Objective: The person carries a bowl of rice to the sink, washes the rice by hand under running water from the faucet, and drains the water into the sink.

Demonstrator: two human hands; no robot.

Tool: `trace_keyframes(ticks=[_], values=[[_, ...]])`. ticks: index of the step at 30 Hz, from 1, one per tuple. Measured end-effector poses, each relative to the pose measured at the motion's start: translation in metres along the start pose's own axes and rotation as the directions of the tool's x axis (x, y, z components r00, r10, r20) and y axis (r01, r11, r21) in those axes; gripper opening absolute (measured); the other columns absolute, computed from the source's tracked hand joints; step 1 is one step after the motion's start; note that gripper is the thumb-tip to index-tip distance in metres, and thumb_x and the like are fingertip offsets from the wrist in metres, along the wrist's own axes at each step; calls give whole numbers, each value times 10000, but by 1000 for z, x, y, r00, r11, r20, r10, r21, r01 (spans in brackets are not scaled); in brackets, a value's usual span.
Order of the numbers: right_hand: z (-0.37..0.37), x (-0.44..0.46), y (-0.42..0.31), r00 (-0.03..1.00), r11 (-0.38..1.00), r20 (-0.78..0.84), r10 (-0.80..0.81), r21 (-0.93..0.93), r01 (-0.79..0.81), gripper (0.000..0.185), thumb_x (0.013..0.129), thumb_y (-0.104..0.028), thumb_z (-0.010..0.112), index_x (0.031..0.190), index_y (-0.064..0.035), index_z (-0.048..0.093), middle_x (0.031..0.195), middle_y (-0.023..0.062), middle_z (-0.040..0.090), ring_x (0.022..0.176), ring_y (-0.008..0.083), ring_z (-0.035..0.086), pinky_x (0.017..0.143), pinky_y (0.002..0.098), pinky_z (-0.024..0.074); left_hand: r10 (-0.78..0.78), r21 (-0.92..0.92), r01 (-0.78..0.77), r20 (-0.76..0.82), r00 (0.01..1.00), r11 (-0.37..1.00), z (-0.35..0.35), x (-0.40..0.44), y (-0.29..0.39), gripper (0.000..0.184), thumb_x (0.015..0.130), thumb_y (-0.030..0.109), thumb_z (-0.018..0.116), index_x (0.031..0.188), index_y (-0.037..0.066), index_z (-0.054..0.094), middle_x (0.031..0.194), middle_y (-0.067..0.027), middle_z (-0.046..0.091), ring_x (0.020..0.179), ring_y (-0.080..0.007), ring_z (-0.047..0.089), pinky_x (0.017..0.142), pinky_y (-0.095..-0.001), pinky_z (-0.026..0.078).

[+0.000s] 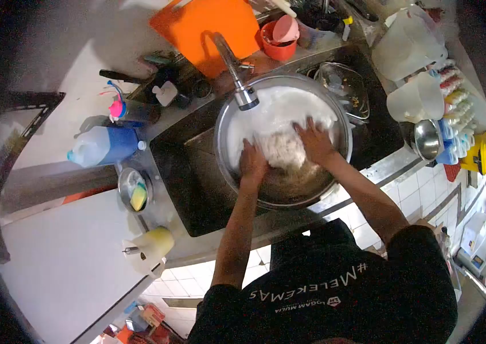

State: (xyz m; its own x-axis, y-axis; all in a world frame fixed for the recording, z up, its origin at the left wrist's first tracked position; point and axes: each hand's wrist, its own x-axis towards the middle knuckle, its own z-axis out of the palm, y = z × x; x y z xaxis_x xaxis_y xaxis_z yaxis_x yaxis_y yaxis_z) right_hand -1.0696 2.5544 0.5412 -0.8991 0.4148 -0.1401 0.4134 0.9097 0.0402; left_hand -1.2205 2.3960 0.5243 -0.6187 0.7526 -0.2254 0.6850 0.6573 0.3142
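Observation:
A large round metal basin [347, 137] rests over the dark sink [188, 195], with white foam or cloudy material [289, 106] in its upper part. Between the hands lies a pale, lumpy mass [283, 148]. My left hand [253, 160] touches the left side of this mass, its fingertips partly hidden in the white. My right hand [315, 142] is on the mass's right side with fingers spread. Whether either hand holds any of it is hard to see. A metal faucet [246, 97] hangs over the basin's upper left.
An orange board [208, 34] and a red tub [279, 50] stand behind the sink. A blue-liquid jug [105, 146] and a small bowl with a sponge [125, 186] are at the left. A wire strainer [346, 86] and a steel bowl [427, 140] are at the right.

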Motion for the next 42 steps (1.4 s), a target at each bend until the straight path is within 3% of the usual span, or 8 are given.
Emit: trace_keyframes(ticks=[11,13,20,26,30,35,37,42], values=[[-103,20,20,910,630,109,-400,754,187,579,790,-429,580,1132,31,498,1218,237,463,1068,378,485,940,414,388,222,-535,59,445,868,843,-85,1,19,854,716,348,684,1355,-3,240,1253,-265,438,1164,-366,443,969,-440,366],[-70,19,32,934,709,71,-351,671,215,592,789,-449,581,1180,-15,480,1222,217,466,1101,363,467,958,428,368,150,129,-138,-86,985,982,-67,-9,17,815,751,360,650,1354,-8,243,1257,-286,424,1166,-387,438,990,-457,337],[-42,4,34,933,820,356,-49,548,-166,697,814,-590,473,1251,-47,469,1335,246,350,1208,379,379,1031,437,283,-163,-444,217,159,974,869,-38,-13,27,699,845,344,511,1350,-49,231,1249,-306,423,1175,-439,405,1031,-495,257],[5,-6,12,726,-344,679,114,712,-612,669,799,-496,578,1226,5,461,1103,140,581,977,241,579,842,386,472,28,-135,39,462,887,990,-12,-6,14,515,944,285,318,1330,-55,289,1270,-234,442,1160,-354,446,1010,-468,291],[14,3,-14,806,-855,582,106,467,-225,494,874,-331,538,1246,-19,447,1147,129,558,967,218,578,788,348,484,30,-928,359,364,931,103,-31,-13,49,546,948,360,345,1334,-24,308,1324,-117,411,1201,-288,408,1000,-383,317],[-100,-1,-11,820,-416,473,322,849,-326,447,894,-327,514,1238,-46,462,1237,108,509,1084,232,526,919,366,431,-163,-955,165,209,964,-248,-89,-20,63,550,907,363,473,1304,-4,373,1290,-100,445,1199,-251,410,995,-352,323],[-138,0,10,989,473,108,97,870,-142,511,832,-349,589,1208,-19,481,1232,162,487,1112,279,495,932,365,410,346,-640,-253,21,938,726,-136,-15,50,734,828,425,579,1372,42,269,1392,-188,303,1299,-327,270,1036,-449,254],[-66,23,40,989,919,147,26,385,-81,608,798,-492,555,1187,-30,493,1181,201,501,1084,409,465,933,446,380,-1,-124,4,20,1000,992,-67,0,12,899,752,516,620,1387,26,213,1312,-319,339,1273,-450,249,1037,-486,246]])
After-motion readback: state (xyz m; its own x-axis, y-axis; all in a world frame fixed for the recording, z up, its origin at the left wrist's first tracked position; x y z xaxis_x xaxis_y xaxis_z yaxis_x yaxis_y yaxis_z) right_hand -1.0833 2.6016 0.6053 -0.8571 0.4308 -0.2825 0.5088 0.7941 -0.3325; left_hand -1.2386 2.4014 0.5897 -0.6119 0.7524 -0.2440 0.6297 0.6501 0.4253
